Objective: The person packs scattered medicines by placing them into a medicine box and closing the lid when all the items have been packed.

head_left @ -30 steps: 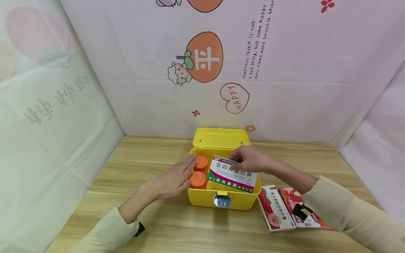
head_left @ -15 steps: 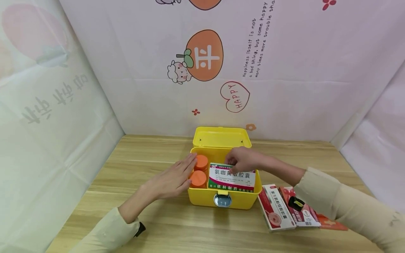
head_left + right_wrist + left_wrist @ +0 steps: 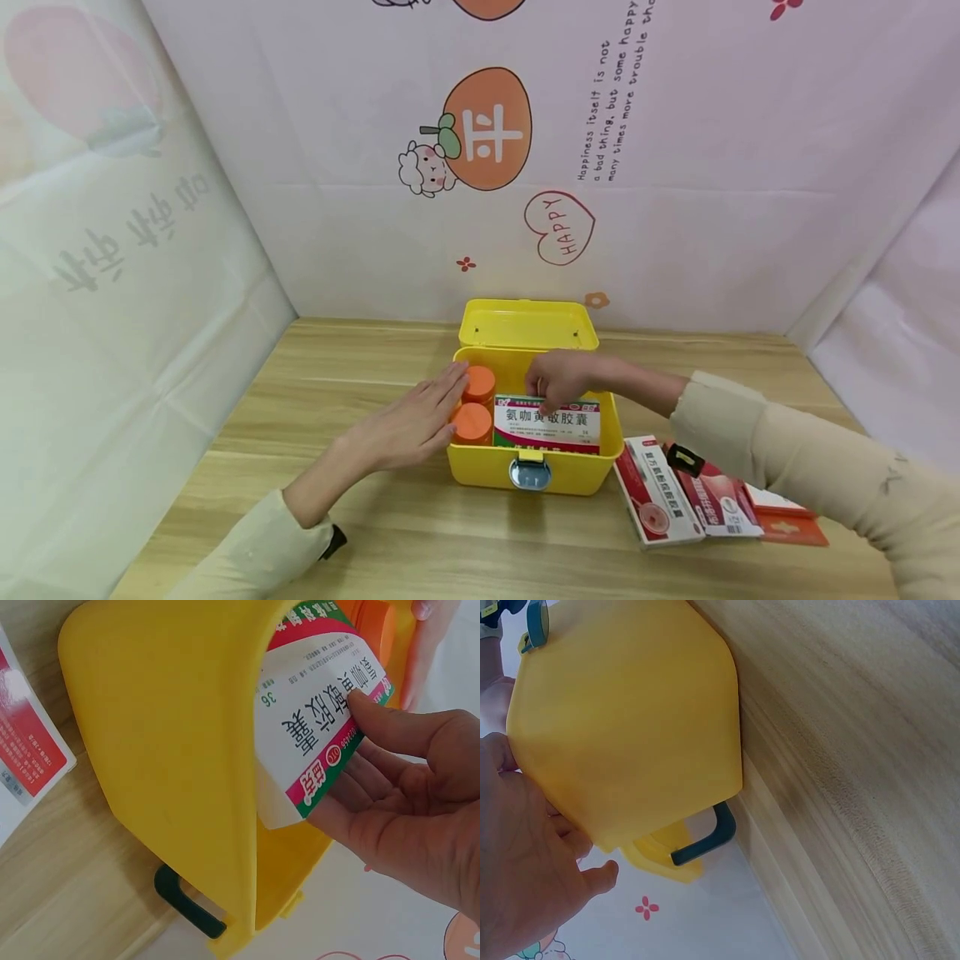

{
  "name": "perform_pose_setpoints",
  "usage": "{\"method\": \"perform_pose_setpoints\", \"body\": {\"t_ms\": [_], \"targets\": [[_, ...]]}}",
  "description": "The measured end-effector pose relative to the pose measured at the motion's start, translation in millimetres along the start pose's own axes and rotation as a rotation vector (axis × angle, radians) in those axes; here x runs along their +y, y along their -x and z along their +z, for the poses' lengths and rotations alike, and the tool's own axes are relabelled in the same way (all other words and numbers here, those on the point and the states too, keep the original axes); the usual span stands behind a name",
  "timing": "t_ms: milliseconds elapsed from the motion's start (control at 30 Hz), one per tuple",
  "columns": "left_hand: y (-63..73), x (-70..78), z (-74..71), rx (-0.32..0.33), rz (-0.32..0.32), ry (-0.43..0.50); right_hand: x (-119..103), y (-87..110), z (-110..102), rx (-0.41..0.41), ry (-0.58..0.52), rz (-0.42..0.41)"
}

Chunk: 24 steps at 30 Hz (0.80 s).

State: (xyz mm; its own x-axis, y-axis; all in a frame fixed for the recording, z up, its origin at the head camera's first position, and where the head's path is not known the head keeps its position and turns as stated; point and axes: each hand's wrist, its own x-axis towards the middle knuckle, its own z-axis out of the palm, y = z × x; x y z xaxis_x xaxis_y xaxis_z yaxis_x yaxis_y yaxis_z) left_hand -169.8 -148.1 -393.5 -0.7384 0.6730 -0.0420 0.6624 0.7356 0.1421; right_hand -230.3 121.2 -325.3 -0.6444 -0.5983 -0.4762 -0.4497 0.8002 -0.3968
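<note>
Carton (image 3: 551, 427): inside case (image 3: 480, 468), right of orange-capped bottles (image 3: 472, 423), lower edge hidden by front wall. Right hand (image 3: 564, 375): pinches carton at upper edge, thumb on printed face, fingers behind. Left hand (image 3: 405, 423): fingers extended, laid at case's left rim beside bottles; contact with them cannot be told. Handling, as judged: light, stiff at edges, face likely to dent under hard squeeze, coating perhaps slick. Best hold: upper edge near middle, light pressure.

Bright head view, wrist views — dimmer
</note>
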Motion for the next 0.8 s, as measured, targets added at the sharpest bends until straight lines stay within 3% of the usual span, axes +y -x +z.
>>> {"method": "perform_pose_setpoints", "body": {"t_ms": [333, 800], "targets": [[-0.3, -0.8, -0.1, 0.000, 0.002, 0.005, -3, -7.8, -5, -0.135, -0.036, 0.032], [-0.5, -3.5, 0.1, 0.001, 0.018, -0.002, 2, -30.3, 4, -0.241, -0.016, 0.115]]}}
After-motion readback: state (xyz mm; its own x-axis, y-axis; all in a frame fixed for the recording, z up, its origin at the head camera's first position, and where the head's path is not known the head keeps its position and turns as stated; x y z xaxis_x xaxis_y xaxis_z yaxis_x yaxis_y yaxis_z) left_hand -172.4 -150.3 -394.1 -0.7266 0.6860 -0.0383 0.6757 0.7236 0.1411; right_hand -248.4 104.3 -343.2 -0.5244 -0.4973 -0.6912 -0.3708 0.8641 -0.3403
